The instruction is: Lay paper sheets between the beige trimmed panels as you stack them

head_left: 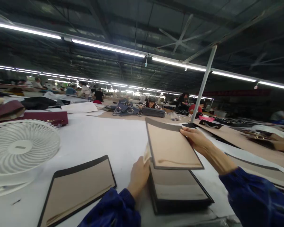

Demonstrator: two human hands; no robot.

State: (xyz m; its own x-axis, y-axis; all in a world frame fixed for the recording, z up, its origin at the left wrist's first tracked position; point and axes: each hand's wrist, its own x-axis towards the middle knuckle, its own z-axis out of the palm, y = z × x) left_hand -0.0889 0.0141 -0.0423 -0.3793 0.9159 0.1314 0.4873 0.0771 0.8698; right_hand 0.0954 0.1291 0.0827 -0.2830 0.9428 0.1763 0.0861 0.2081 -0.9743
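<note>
My right hand (195,138) grips the upper right edge of a tan panel with a dark border (174,145), thumb on its face. The panel is tilted up, and a brown glue-like streak runs along its lower edge. Below it lies a stack of similar dark-edged panels (180,186), partly covered by the raised one. Beside the stack's left side, my left hand (139,175) is closed around a pale thin piece (146,154) whose kind I cannot make out. Another tan panel (82,189) lies flat to the left, also streaked along its near edge.
A white round fan (21,146) stands at the left on the white-covered table (104,135). More panels (262,171) lie at the right. Dark blue bag pieces (125,108), maroon pieces (46,117) and a metal post (204,83) are farther back. Several people work beyond.
</note>
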